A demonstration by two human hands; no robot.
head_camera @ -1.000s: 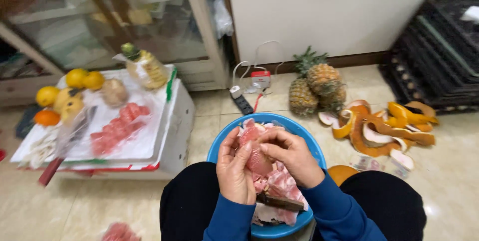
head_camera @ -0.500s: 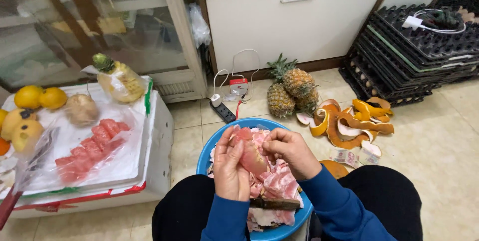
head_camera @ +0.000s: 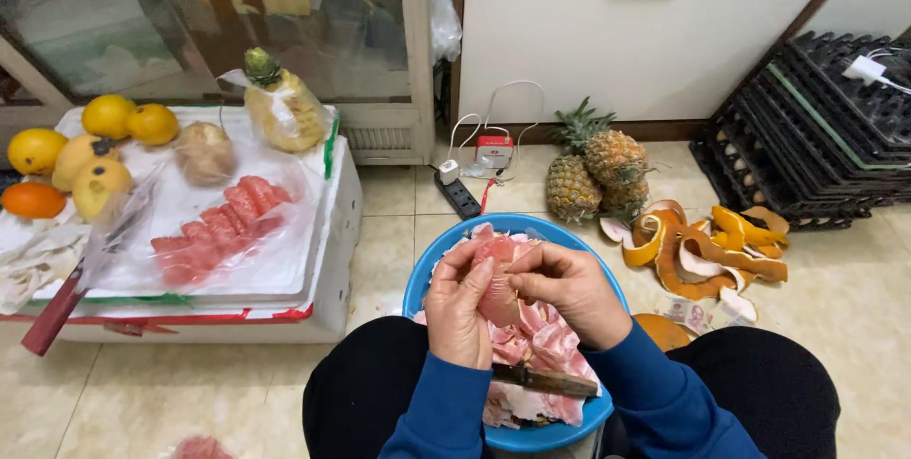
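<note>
Both my hands hold a pink pomelo segment (head_camera: 497,274) above a blue bowl (head_camera: 432,264) that rests between my knees. My left hand (head_camera: 457,312) grips the segment from the left, thumb on its face. My right hand (head_camera: 567,288) pinches its top edge from the right. The bowl is full of pink peelings and membrane (head_camera: 541,345). A knife (head_camera: 546,381) with a dark blade lies across the bowl under my forearms.
A white foam box (head_camera: 327,260) at left carries peeled pink segments (head_camera: 216,229) under plastic, yellow and orange citrus (head_camera: 85,150), a bagged pineapple (head_camera: 283,108) and a red-handled knife (head_camera: 66,293). Two pineapples (head_camera: 593,174), pomelo rinds (head_camera: 707,245), a power strip (head_camera: 462,195) and stacked black trays (head_camera: 821,136) lie on the floor.
The camera view has shifted left and closer, so the foam box sits more in view. My hands keep working the segment, with my right fingers moved onto its top edge.
</note>
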